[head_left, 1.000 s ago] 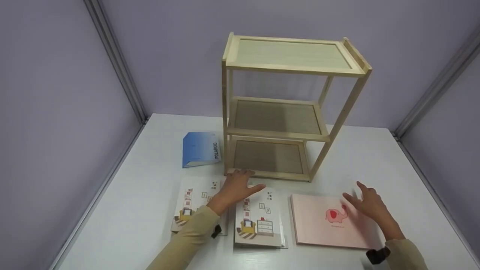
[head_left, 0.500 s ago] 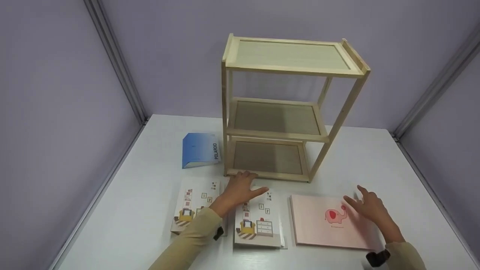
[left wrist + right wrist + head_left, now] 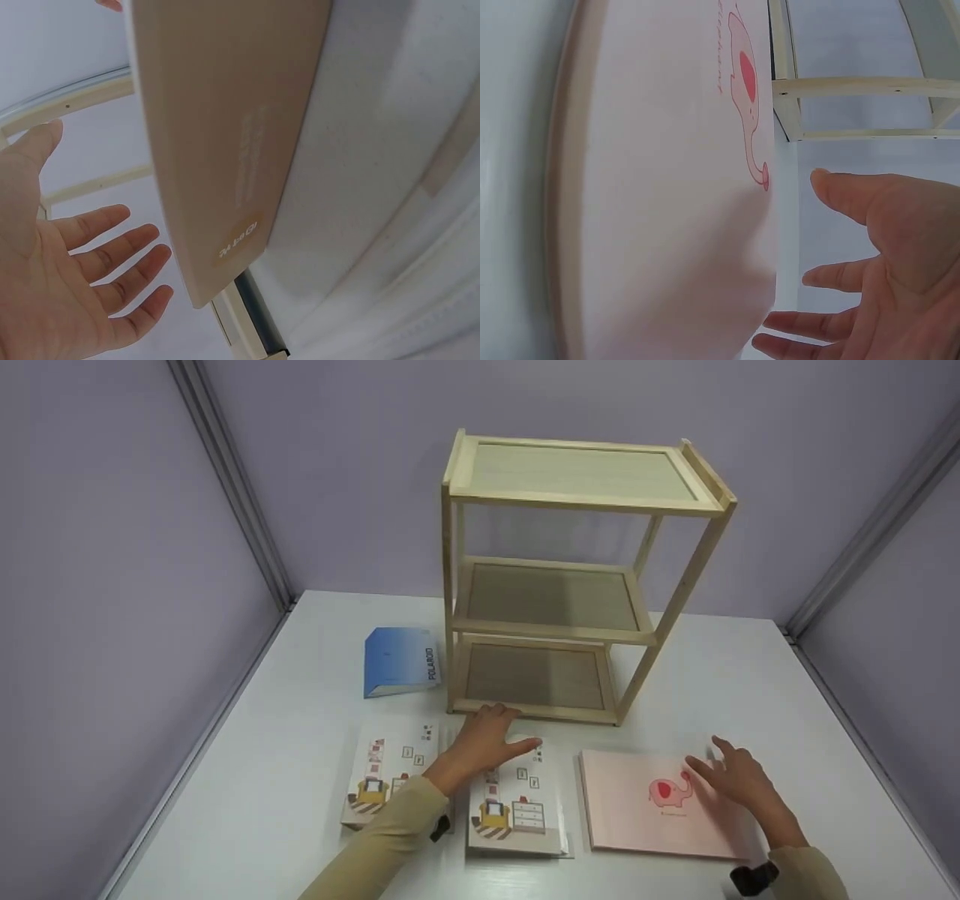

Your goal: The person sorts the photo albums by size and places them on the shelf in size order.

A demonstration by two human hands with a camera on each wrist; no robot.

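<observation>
1. While the left hand (image 3: 484, 740) hangs near a white book (image 3: 516, 810) on the tabletop (image 3: 277, 735), its spread fingers hold nothing.
2. The right hand (image 3: 739, 781) hovers near the pink book (image 3: 637, 810) next door, fingers loose and empty.
3. If the left sleeve (image 3: 382, 840) dips, it could bump the other white book (image 3: 381, 769) crooked.

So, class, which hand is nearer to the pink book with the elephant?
The right. The right hand is by the far right corner of the pink book; the left hand is to the book's left, near the wooden shelf.
</observation>
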